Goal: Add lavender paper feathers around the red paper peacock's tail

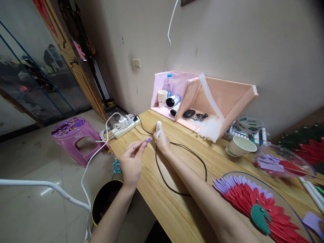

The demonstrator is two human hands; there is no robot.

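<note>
My left hand (pixel 131 163) pinches a small purple paper petal (pixel 149 139) between thumb and fingertips, above the table's left edge. Just to its right, my right hand (pixel 163 143) is wrapped around a white glue gun (pixel 158 125), whose rounded end points away from me. The petal is close to the gun; whether they touch I cannot tell. A black cord (pixel 162 179) loops on the wooden table under my right forearm. At the lower right lies a fan-shaped paper piece (pixel 253 206) with red and purple petals and a green teardrop shape.
A white power strip (pixel 125 128) sits at the table's far left corner. Pink cardboard compartments (pixel 225 91) stand against the wall. To the right are a paper cup (pixel 240 146) and a clear bowl (pixel 286 162) of petals. A pink stool (pixel 76 138) and black bin (pixel 107 199) stand on the floor.
</note>
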